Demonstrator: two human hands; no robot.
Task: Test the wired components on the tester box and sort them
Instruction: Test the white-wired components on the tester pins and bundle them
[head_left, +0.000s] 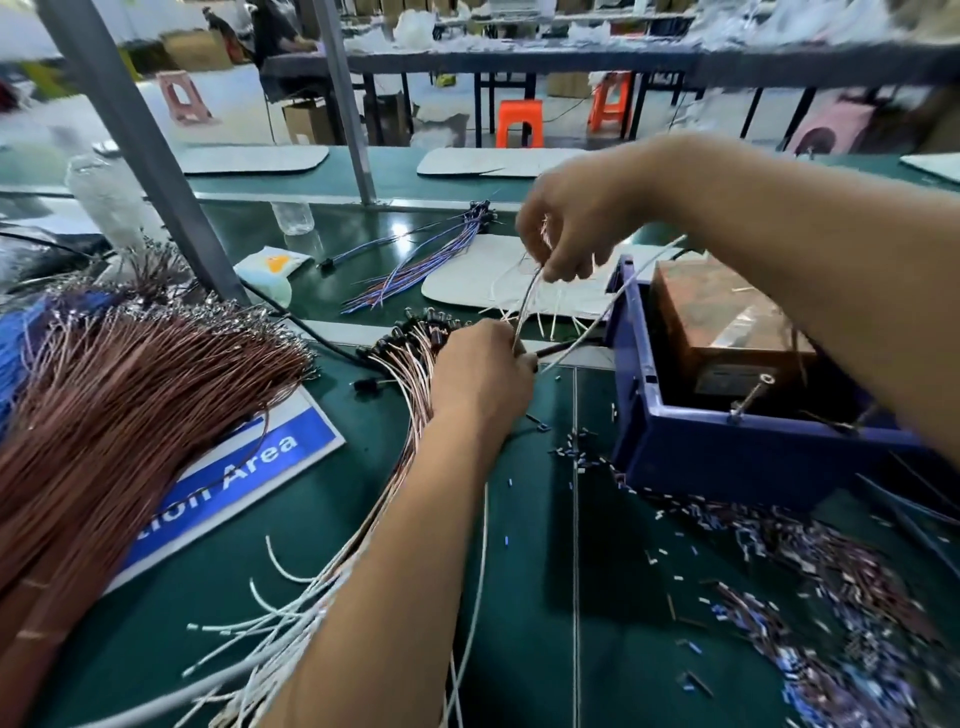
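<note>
- Left hand (483, 371) pinches one wired component (524, 306); its lead runs up to the pinching right hand (563, 236).
- Tester box (691, 415) sits just right of both hands, nearer the right.

Table mat (519, 597) was dark green; box (727, 457) navy blue with a copper-brown block (727, 322) inside. Big wire bundle (130, 395) reddish-brown, far bundle (431, 260) blue and purple. Sign (249, 467) blue with white lettering; stools (519, 123) orange.

Both forearms are bare, and neither the left hand (480, 371) nor the right hand (569, 228) wears a glove.
</note>
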